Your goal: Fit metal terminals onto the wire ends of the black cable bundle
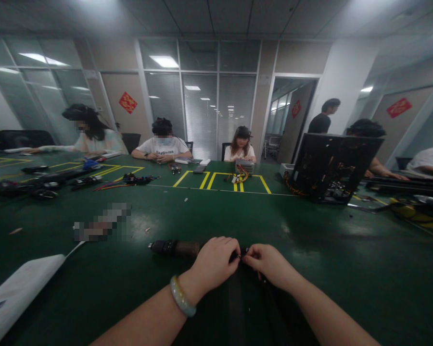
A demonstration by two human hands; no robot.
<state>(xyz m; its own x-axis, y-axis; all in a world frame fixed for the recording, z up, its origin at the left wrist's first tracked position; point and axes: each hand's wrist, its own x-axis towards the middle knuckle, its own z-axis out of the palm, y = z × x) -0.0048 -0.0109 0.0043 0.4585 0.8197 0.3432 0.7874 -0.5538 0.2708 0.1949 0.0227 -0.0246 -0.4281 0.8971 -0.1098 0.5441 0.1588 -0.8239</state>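
The left hand (214, 264) curls over one end of a dark bundle (173, 248) and pinches it. The right hand (270, 264) pinches the same spot from the opposite side, so the small part is steadied between fingertips. The rest of the bundle lies left of the left hand, its weight carried by the green surface (346, 269)

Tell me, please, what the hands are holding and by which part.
The left hand and the right hand pinch a dark cable with their fingertips, where they meet; which part that is cannot be told.
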